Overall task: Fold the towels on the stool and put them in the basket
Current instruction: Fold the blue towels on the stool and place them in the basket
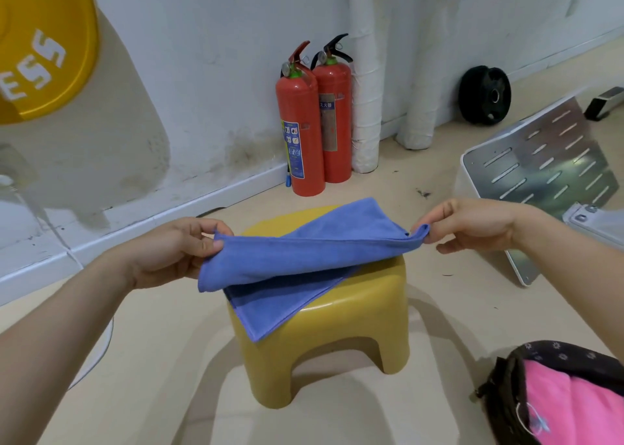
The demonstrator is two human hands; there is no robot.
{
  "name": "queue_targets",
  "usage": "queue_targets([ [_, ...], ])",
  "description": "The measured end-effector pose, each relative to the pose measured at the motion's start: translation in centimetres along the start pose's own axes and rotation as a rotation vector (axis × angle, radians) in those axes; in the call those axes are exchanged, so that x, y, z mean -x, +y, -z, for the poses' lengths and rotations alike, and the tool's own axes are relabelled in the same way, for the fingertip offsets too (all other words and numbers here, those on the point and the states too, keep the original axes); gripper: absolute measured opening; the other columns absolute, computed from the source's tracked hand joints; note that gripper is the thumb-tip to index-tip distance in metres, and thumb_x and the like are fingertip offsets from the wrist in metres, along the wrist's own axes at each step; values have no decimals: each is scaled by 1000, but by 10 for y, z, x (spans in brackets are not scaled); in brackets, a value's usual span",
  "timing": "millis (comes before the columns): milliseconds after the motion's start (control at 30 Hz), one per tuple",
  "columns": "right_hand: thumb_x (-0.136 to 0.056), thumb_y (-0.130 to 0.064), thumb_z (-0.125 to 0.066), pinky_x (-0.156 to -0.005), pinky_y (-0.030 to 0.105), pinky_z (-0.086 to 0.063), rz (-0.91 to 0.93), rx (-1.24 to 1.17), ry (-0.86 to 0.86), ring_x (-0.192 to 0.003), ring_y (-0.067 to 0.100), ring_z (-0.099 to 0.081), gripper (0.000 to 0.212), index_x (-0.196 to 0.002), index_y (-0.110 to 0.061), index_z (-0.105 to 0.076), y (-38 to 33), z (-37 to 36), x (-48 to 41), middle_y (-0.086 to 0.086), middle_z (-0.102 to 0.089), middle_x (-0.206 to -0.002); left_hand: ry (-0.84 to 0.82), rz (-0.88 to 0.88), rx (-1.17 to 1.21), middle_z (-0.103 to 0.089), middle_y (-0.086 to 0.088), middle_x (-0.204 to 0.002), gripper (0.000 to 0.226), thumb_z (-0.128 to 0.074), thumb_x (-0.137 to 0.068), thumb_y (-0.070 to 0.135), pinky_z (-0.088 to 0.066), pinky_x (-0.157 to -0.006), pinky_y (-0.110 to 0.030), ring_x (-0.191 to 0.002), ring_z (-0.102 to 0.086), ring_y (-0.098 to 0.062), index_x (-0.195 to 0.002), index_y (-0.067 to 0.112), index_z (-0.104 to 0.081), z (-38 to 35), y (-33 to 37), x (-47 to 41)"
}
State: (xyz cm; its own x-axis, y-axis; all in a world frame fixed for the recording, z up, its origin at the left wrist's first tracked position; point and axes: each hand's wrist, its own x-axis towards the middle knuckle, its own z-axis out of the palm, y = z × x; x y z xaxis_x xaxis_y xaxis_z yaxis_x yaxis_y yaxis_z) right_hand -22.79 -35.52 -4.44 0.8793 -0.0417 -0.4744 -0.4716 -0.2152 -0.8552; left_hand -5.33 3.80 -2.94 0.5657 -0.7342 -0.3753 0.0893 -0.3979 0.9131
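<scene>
A blue towel lies half folded over the yellow plastic stool in the middle of the floor. My left hand pinches the towel's left corner, and my right hand pinches its right corner. Both hold the upper layer raised above the lower layer, which rests flat on the stool's seat. At the lower right stands a dark fabric basket with a pink towel inside it.
Two red fire extinguishers stand against the white wall behind the stool. A slotted metal plate lies on the floor to the right, with a black weight plate beyond it. A yellow weight disc sits at the upper left.
</scene>
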Motion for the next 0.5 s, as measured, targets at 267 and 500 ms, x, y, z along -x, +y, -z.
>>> queue_targets([
  [267,-85,-6,-64,-61,21,-49,253,-328,216,-69,8,-58,12,-86,-18,-68,-26,-22,-10,-6,-67,-72,571,-147,30,-55,-5,-69,32,-48,-90,-5,-40,-53,-24,-59,-50,-18,-72,18,-61,-3,24,-9],
  [500,-94,-4,-53,-76,19,-49,431,-49,190,-84,6,-59,19,-98,-16,-67,-55,-54,-19,2,-65,-94,421,-361,-816,-60,18,-117,35,-60,-84,18,-39,-100,-24,-112,-52,-1,-118,27,-63,-78,78,-38],
])
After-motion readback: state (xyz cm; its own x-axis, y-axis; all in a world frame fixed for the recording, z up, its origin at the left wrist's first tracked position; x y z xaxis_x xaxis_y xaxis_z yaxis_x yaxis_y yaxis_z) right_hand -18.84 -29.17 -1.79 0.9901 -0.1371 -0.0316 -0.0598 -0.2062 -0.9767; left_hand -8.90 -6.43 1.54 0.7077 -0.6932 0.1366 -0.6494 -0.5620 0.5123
